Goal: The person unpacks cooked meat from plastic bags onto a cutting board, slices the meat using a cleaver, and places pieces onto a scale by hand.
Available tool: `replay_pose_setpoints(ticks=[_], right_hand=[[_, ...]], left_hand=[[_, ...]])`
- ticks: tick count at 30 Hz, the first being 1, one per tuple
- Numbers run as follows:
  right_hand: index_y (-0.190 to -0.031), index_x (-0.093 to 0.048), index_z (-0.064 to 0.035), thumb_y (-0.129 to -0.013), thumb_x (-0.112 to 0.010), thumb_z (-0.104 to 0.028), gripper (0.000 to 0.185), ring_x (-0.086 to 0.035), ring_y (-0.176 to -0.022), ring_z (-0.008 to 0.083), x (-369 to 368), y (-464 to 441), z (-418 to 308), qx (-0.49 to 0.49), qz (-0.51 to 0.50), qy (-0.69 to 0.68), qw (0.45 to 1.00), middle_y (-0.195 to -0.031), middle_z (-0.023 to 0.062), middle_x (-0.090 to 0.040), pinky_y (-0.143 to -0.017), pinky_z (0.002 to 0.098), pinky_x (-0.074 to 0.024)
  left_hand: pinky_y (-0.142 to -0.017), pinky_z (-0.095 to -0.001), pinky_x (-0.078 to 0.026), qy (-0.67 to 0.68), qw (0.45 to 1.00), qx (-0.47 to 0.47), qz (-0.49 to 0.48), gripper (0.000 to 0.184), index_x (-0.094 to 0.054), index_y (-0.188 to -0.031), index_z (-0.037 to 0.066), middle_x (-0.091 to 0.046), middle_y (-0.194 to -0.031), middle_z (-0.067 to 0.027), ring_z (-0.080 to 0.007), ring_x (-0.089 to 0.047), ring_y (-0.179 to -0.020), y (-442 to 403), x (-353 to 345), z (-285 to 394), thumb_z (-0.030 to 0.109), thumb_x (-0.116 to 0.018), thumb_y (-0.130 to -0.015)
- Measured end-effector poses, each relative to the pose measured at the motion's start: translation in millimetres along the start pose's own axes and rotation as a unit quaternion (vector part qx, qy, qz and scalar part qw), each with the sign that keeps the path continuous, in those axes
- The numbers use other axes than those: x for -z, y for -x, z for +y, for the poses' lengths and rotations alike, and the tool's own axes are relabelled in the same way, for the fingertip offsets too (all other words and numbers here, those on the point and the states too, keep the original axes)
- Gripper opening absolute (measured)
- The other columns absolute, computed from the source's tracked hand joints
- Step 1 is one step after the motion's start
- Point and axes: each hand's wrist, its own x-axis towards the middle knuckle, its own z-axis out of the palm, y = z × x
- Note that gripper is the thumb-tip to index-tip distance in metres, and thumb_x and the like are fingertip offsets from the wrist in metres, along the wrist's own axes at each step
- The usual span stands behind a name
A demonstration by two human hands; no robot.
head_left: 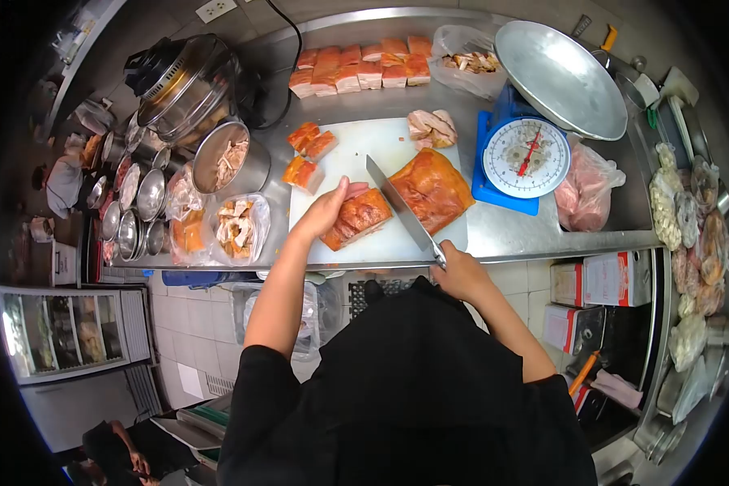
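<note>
My right hand, just past the near edge of the white rectangular cutting board, has its fingers clamped around the handle of a long steel knife. The blade slants over the board between two pieces of golden-brown, glossy-skinned meat: a squarish slab on the board's right and a smaller block near its front. My left hand touches that block; with its fingers partly hidden, I cannot tell their spread.

I see the knife between two meat slabs on the cutting board, the scale right of that board, the pot left, meat blocks behind.
</note>
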Motion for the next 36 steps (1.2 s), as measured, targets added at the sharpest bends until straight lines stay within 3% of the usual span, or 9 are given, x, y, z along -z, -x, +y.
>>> replay_pose_setpoints(ticks=[1,3,4,10,16,21,29,36], right_hand=[[-0.125,-0.049,-0.002,-0.094,-0.064,-0.026,0.042,-0.069,-0.098,0.0472,0.1,-0.5,-3.2,0.0,0.0,0.008,1.0,-0.101,0.0293,-0.071,-0.088,0.055,-0.0536],[-0.126,-0.049,-0.0013,-0.094,-0.065,-0.026,0.044,-0.068,-0.099,0.0478,-1.1,0.1,-3.2,-0.015,-0.003,-0.01,1.0,-0.1,0.0298,-0.071,-0.088,0.0549,-0.0531],[-0.126,-0.049,-0.0013,-0.094,-0.065,-0.026,0.044,-0.068,-0.099,0.0478,-2.6,0.6,-3.4,-0.018,-0.002,-0.008,1.0,-0.1,0.0298,-0.071,-0.088,0.0549,-0.0531],[-0.127,-0.05,-0.0006,-0.094,-0.064,-0.026,0.044,-0.067,-0.1,0.049,-7.2,5.3,-14.9,-0.035,0.018,0.0,0.999,-0.102,0.0314,-0.07,-0.089,0.0552,-0.0522],[-0.123,-0.054,-0.0027,-0.093,-0.067,-0.028,0.042,-0.068,-0.099,0.0481,-10.2,13.3,-28.1,-0.063,0.041,-0.01,0.997,-0.102,0.0296,-0.071,-0.087,0.054,-0.052],[-0.116,-0.058,-0.006,-0.092,-0.07,-0.029,0.035,-0.068,-0.09,0.0463,-23.8,36.7,-29.6,-0.087,0.087,-0.105,0.987,-0.091,0.0254,-0.07,-0.079,0.0506,-0.0518],[-0.112,-0.058,-0.0087,-0.092,-0.072,-0.024,0.029,-0.069,-0.078,0.044,8.2,103.3,-75.3,-0.068,0.052,-0.025,0.996,-0.079,0.0206,-0.07,-0.071,0.0493,-0.0519],[-0.112,-0.058,-0.0085,-0.091,-0.073,-0.023,0.029,-0.07,-0.081,0.0428,4.4,102.9,-94.5,-0.02,0.041,0.029,0.999,-0.082,0.0193,-0.072,-0.073,0.0506,-0.053]], left_hand=[[-0.121,-0.0347,-0.032,0.006,1.0,-0.004,0.002,0.079,-0.05,-0.149,0.001,-0.059,-0.147,-0.0123,-0.0227,-0.049,-0.141,-6.1,7.7,-1.6,0.061,-0.018,-0.109],[-0.124,-0.0345,-0.024,0.12,0.987,0.011,-0.106,0.079,-0.048,-0.15,0.001,-0.054,-0.151,-0.013,-0.0221,-0.042,-0.147,-18.0,17.5,0.1,0.061,-0.017,-0.109],[-0.126,-0.0357,-0.019,0.111,0.986,0.015,-0.12,0.08,-0.045,-0.152,0.002,-0.053,-0.152,-0.0129,-0.0213,-0.037,-0.15,-20.1,19.5,-0.1,0.063,-0.015,-0.109],[-0.126,-0.0359,-0.017,0.119,0.978,-0.018,-0.168,0.079,-0.044,-0.153,0.004,-0.049,-0.156,-0.0123,-0.0206,-0.033,-0.153,-26.0,20.5,-7.0,0.063,-0.017,-0.108],[-0.127,-0.036,-0.015,0.138,0.973,-0.009,-0.185,0.078,-0.039,-0.158,0.008,-0.041,-0.162,-0.0091,-0.0196,-0.026,-0.156,-11.5,25.5,-2.6,0.064,-0.018,-0.108],[-0.127,-0.0332,-0.016,0.17,0.967,-0.01,-0.188,0.079,-0.035,-0.159,0.005,-0.036,-0.165,-0.0096,-0.0184,-0.024,-0.156,-9.8,26.8,-11.6,0.063,-0.02,-0.108],[-0.128,-0.0363,-0.013,0.169,0.974,0.017,-0.153,0.079,-0.036,-0.159,0.008,-0.036,-0.165,-0.0091,-0.0191,-0.022,-0.157,-4.3,26.5,-10.9,0.065,-0.017,-0.108],[-0.126,-0.0337,-0.021,0.202,0.964,-0.017,-0.171,0.08,-0.036,-0.158,0.005,-0.036,-0.165,-0.0097,-0.021,-0.032,-0.153,-8.5,25.5,-17.2,0.064,-0.017,-0.108]])
